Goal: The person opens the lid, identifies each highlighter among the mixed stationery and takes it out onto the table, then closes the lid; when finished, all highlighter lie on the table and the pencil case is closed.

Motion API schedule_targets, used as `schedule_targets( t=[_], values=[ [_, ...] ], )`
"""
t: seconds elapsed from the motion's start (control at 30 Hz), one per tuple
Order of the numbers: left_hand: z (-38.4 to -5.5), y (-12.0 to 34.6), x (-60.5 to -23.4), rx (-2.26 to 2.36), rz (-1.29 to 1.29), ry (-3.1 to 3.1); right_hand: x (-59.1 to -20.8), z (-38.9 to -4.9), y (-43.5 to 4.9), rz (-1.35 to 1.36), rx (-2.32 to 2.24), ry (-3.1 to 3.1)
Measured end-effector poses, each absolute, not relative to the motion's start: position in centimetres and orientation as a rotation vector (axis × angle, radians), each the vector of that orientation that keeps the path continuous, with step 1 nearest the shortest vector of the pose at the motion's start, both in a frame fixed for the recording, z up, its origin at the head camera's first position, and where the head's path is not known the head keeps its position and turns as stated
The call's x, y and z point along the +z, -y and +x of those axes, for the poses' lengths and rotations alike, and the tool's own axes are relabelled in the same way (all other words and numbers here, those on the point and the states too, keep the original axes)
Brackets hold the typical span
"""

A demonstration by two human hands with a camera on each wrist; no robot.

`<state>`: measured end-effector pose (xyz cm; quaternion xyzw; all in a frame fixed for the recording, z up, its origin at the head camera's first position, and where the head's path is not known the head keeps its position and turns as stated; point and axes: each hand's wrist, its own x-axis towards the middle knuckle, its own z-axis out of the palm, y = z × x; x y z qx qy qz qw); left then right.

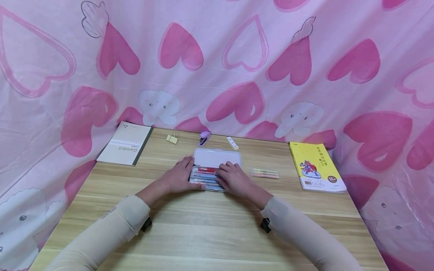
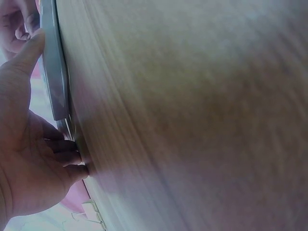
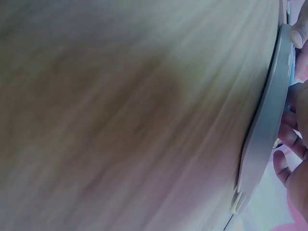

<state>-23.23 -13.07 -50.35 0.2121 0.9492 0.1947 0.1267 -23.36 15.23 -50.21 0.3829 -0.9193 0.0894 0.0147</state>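
Observation:
A pale pencil case [image 1: 217, 156] lies on the table with its lid folded back. Inside, a red pen [image 1: 205, 169] sits at the far side, with several blue-toned pens [image 1: 207, 181] nearer me. My left hand [image 1: 179, 176] holds the case's left end, its thumb at the near rim and its fingers by the hinge side. Over the right half, my right hand [image 1: 234, 180] dips bent fingers among the pens, hiding that part; I cannot tell whether it pinches one. In the right wrist view those fingers [image 3: 288, 130] reach behind the case's grey side wall [image 3: 264, 120].
Several pale highlighters [image 1: 265, 173] lie right of the case. Behind it are a binder clip [image 1: 172, 139], a purple stapler [image 1: 204, 138] and a small white strip-like box [image 1: 232, 142]. A notebook [image 1: 126, 143] lies at left, a yellow book [image 1: 316, 165] at right. A heart-patterned curtain [image 1: 190, 82] encloses the table.

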Motion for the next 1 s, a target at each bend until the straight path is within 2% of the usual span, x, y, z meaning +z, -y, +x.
schedule_targets(
  t=[0.5, 1.0],
  values=[
    [-23.2, 13.0, -50.4, 0.561, 0.662, -2.758, -49.6, -23.6, -10.4, 1.208, 0.165, 2.832],
    [-23.2, 13.1, -50.3, 0.570, 0.637, -2.763, -49.3, -23.5, -11.6, 1.264, -0.105, 2.595]
  ],
)
